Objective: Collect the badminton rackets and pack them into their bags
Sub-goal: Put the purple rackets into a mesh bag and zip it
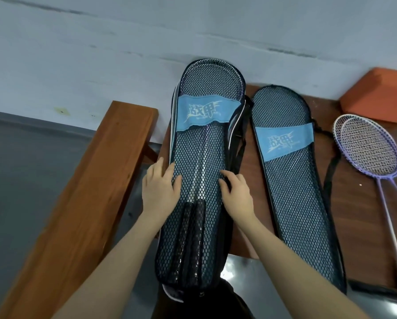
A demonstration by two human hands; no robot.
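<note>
A black mesh racket bag (199, 143) with a blue label lies lengthwise on the dark wooden table (365, 203). Rackets with black handles show through its mesh. My left hand (160, 187) rests flat on the bag's left edge. My right hand (235, 192) has its fingers curled onto the bag's right edge. A second mesh bag (294, 180) of the same kind lies flat to the right. Right of it, two purple-and-white rackets (370, 148) lie overlapped on the table, heads toward the wall.
A brown wooden bench (82, 192) runs along the left side, with grey floor (20, 169) beyond it. An orange block (377, 95) sits at the table's far right against the pale wall. The filled bag's lower end overhangs the table's front edge.
</note>
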